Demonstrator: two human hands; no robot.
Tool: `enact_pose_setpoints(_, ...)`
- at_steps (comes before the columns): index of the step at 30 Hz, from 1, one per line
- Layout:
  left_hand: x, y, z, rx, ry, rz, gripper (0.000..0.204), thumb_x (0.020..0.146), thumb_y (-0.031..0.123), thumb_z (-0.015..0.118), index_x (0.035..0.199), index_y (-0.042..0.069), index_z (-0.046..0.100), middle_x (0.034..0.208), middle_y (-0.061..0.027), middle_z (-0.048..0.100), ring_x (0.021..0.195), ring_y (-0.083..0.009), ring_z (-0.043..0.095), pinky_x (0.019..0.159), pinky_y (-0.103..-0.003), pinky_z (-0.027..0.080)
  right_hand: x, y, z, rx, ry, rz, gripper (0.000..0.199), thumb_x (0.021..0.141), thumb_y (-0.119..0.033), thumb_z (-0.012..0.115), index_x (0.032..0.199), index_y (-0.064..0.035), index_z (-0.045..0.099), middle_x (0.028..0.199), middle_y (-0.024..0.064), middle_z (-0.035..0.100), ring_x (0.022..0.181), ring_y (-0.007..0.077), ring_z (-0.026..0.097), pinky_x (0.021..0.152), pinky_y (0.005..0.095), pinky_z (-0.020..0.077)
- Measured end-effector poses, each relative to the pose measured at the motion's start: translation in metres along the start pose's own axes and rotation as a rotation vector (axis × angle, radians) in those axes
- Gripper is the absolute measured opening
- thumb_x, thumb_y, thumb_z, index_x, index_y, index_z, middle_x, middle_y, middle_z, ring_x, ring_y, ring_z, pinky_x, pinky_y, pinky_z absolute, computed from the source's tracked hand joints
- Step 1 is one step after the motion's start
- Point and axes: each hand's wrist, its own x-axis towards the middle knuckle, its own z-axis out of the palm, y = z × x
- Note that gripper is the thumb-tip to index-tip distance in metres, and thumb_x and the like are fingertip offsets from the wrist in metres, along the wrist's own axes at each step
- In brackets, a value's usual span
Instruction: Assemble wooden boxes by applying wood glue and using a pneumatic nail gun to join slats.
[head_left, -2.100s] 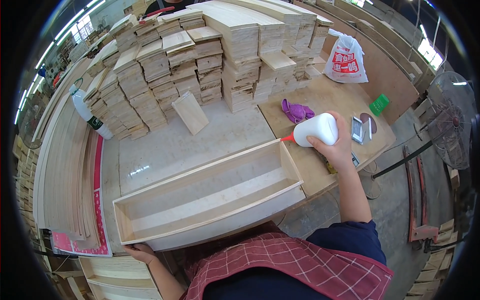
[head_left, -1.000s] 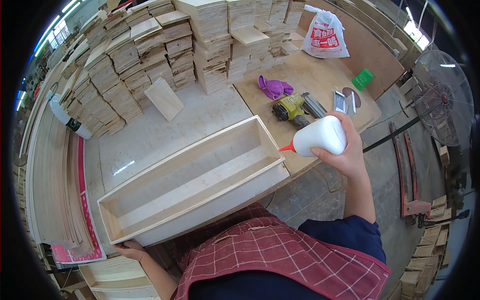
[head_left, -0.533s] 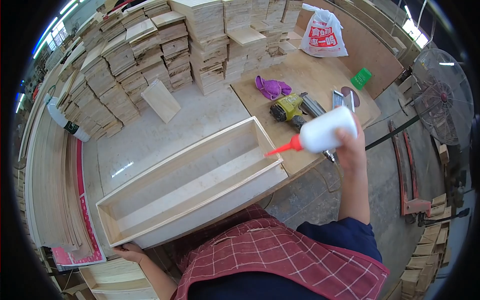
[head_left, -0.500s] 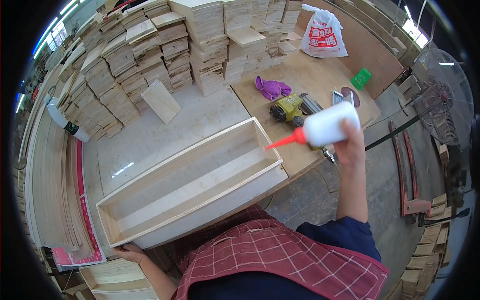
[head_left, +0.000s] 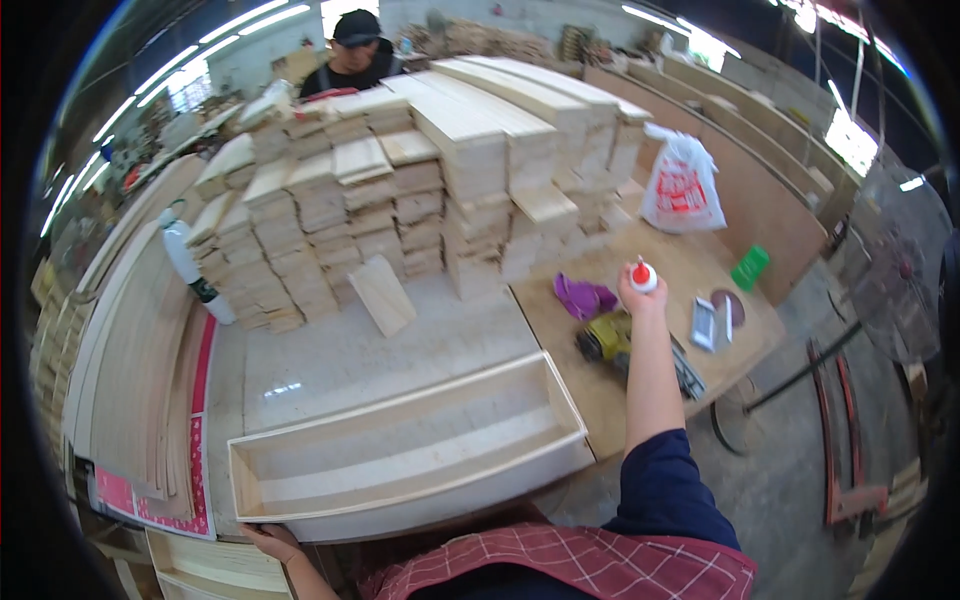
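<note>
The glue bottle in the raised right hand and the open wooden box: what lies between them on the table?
In the head view, a yellow-green power tool lies between glue bottle and wooden box.

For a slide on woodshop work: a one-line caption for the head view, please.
Right hand raises a white glue bottle above the workbench; left hand steadies a long wooden box frame.

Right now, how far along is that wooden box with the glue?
The long open wooden box already stands as a frame with its sides up. The right hand holds a white glue bottle out over the brown board, away from the box; the left hand steadies its near corner. No lid is fitted, and cut boards remain stacked.
</note>
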Motion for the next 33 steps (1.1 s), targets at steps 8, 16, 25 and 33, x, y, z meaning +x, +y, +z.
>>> enact_pose_setpoints(8,-0.003,0.011,-0.014,0.140,0.023,0.046,0.035,0.081,0.002,0.043,0.115,-0.006,0.043,0.110,-0.0196,0.053,0.098,-0.0273,0.052,0.089,-0.033,0.038,0.110,-0.011,-0.046,0.193,0.091,0.061,0.023,0.088,-0.027,0.033,0.097,-0.0106,0.048,0.083,0.0075,0.049,0.085,0.0227,0.050,0.076,0.0373,0.0437)
enact_pose_setpoints(16,-0.007,0.014,0.002,0.144,0.080,0.069,0.024,0.070,-0.003,0.049,0.093,0.002,0.054,0.085,-0.0203,0.056,0.081,-0.0361,0.053,0.073,-0.040,0.043,0.114,-0.068,-0.047,0.009,0.068,-0.127,0.035,0.085,-0.020,0.045,0.110,0.0035,0.051,0.107,0.0177,0.056,0.098,0.0318,0.055,0.085,0.0429,0.0466)
enact_pose_setpoints(25,0.103,0.067,-0.038,-0.148,0.387,0.093,0.015,0.078,0.000,0.047,0.092,0.003,0.052,0.075,-0.0025,0.051,0.067,-0.0102,0.051,0.058,-0.024,0.042,-0.004,-0.159,-0.044,-0.517,-0.753,0.155,0.016,0.089,-0.018,0.046,0.087,-0.0032,0.051,0.079,0.0075,0.055,0.069,0.0143,0.048,0.066,0.0267,0.0403)
enact_pose_setpoints(33,0.272,0.129,-0.114,-0.353,0.337,0.089,0.018,0.075,0.003,0.050,0.093,0.005,0.054,0.077,-0.0019,0.052,0.061,-0.0103,0.052,0.055,-0.023,0.044,-0.190,-0.039,-0.013,-0.626,-0.379,-0.111,0.017,0.068,-0.015,0.061,0.081,-0.0092,0.053,0.059,-0.0004,0.044,0.054,0.0119,0.039,0.049,0.0253,0.0324)
